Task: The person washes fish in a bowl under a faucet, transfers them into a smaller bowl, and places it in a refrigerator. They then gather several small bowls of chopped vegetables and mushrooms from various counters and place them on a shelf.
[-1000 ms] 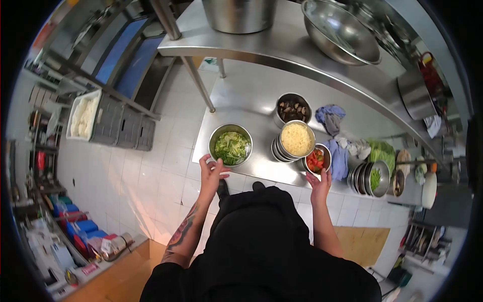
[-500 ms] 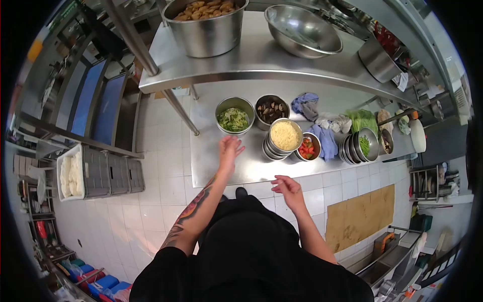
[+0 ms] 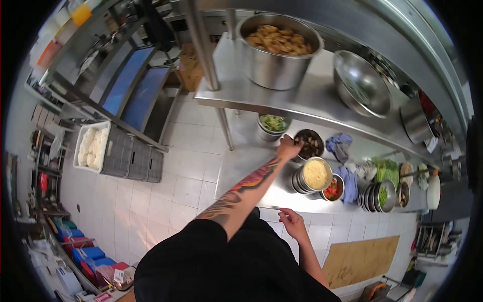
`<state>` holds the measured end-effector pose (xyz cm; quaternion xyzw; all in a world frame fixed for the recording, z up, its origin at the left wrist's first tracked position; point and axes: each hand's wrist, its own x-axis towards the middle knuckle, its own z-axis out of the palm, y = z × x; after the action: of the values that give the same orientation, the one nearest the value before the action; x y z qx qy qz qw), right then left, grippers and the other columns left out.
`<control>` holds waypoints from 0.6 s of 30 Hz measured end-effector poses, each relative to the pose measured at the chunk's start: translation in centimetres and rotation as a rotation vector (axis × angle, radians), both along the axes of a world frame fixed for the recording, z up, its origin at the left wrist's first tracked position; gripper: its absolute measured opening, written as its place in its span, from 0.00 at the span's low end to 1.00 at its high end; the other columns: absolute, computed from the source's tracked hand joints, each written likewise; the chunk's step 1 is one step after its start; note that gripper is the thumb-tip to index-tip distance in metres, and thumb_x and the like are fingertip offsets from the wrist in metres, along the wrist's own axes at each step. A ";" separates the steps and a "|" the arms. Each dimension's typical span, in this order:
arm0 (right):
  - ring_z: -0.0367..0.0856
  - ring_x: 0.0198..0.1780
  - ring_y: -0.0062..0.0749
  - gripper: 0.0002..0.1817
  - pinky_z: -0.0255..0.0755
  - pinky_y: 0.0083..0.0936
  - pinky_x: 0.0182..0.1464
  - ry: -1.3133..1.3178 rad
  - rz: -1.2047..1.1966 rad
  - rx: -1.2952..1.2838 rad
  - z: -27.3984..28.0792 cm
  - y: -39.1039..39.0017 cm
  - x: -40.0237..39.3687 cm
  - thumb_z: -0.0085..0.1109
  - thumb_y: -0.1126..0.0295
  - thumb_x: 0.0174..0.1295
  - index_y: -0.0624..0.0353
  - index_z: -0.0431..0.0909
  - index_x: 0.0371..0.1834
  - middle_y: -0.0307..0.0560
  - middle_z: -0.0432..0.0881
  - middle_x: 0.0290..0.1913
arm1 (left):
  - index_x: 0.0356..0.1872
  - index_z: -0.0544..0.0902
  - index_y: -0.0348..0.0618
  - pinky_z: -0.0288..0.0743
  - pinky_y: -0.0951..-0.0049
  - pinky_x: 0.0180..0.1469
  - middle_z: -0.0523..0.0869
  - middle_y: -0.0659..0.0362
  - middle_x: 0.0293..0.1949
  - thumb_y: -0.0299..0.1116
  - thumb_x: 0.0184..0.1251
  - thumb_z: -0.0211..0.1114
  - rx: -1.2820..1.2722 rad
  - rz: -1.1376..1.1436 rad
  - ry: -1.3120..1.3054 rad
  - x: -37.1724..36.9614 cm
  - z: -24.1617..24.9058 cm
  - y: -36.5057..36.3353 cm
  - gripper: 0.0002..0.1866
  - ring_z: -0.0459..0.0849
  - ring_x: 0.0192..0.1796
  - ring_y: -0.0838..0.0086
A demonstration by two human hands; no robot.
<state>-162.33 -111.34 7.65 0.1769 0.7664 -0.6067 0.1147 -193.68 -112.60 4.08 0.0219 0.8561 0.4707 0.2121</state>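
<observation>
Left hand [image 3: 289, 149] stretched forward along tattooed forearm, fingers on rim of bowl of mushrooms [image 3: 309, 144]; closure of grip cannot be told. Bowl round, upright, mouth up, on steel counter [image 3: 241, 171] under shelf [image 3: 302, 103], beside bowl of greens [image 3: 272, 124]. No legible writing. Right hand [image 3: 293, 225] loosely open, holding nothing, at counter edge.

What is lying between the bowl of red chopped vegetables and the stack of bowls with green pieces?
In the head view, a blue cloth lies between the red-vegetable bowl and the stacked bowls.
</observation>
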 end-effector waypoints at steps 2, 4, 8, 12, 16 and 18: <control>0.87 0.41 0.30 0.18 0.80 0.24 0.46 -0.025 0.065 0.099 0.6 -0.2 -0.3 0.59 0.64 0.73 0.65 0.78 0.58 0.50 0.87 0.44 | 0.50 0.81 0.27 0.80 0.53 0.57 0.79 0.31 0.58 0.50 0.59 0.67 -0.042 -0.055 -0.135 -1.5 -1.4 -0.2 0.31 0.83 0.57 0.43; 0.87 0.41 0.30 0.17 0.80 0.24 0.45 0.008 0.065 0.069 -0.2 -0.6 -0.6 0.59 0.65 0.72 0.65 0.79 0.58 0.50 0.87 0.44 | 0.34 0.85 0.26 0.86 0.61 0.37 0.88 0.40 0.29 0.45 0.59 0.64 -0.056 0.035 0.179 -1.0 -4.1 -0.3 0.24 0.90 0.27 0.57; 0.88 0.41 0.31 0.16 0.81 0.25 0.45 0.002 -0.021 0.064 -1.1 -3.3 -1.5 0.58 0.68 0.72 0.66 0.78 0.58 0.50 0.87 0.45 | 0.39 0.82 0.28 0.83 0.63 0.27 0.88 0.46 0.26 0.40 0.63 0.63 0.138 -0.006 0.025 0.5 -2.3 -5.7 0.19 0.89 0.24 0.62; 0.87 0.41 0.31 0.18 0.81 0.24 0.44 -0.042 -0.097 0.034 -1.9 -8.8 -3.0 0.58 0.67 0.72 0.66 0.78 0.59 0.51 0.87 0.45 | 0.38 0.83 0.34 0.82 0.58 0.33 0.87 0.46 0.27 0.42 0.61 0.64 0.297 -0.094 -0.150 0.9 -3.0 -11.3 0.18 0.88 0.25 0.57; 0.87 0.40 0.28 0.19 0.80 0.22 0.43 -0.033 -0.143 0.022 -0.9 -14.0 -4.5 0.56 0.63 0.74 0.64 0.77 0.61 0.47 0.87 0.47 | 0.38 0.80 0.33 0.81 0.66 0.23 0.86 0.53 0.27 0.43 0.67 0.65 0.371 -0.246 -0.218 2.7 -5.3 -15.0 0.18 0.86 0.24 0.70; 0.87 0.41 0.31 0.24 0.82 0.27 0.43 -0.060 -0.354 -0.099 -1.6 -15.1 -5.1 0.55 0.61 0.74 0.61 0.70 0.69 0.49 0.84 0.54 | 0.40 0.80 0.35 0.80 0.70 0.22 0.85 0.56 0.31 0.44 0.69 0.65 0.388 -0.306 -0.285 3.7 -4.9 -17.9 0.18 0.86 0.27 0.74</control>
<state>-167.48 -126.47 6.04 0.3211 0.6888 -0.6489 0.0375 -189.95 -130.46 -0.86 0.1248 0.6984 0.5865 0.3908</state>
